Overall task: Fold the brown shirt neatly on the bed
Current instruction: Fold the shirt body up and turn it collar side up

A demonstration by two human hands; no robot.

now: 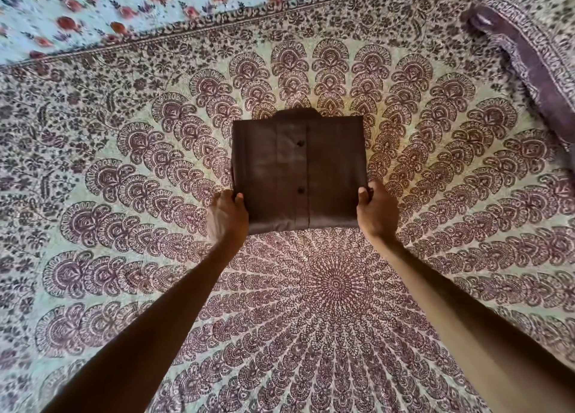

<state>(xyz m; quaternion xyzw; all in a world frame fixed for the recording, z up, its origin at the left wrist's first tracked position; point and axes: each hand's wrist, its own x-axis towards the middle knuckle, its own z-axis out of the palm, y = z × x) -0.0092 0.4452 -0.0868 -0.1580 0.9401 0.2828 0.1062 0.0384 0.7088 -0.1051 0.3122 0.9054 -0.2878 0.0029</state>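
The brown shirt is folded into a neat rectangle, button placket facing up with two dark buttons showing and the collar at the far edge. It is over the middle of the bed, which is covered by a mandala-print sheet. My left hand grips its near left corner, thumb on top. Its near right corner is held the same way by my right hand. Whether the shirt rests on the sheet or is slightly lifted, I cannot tell.
A pillow in a matching purple print lies at the far right. Beyond the sheet's far border is a pale blue cloth with red flowers. The patterned sheet spreads wide on all sides of the shirt.
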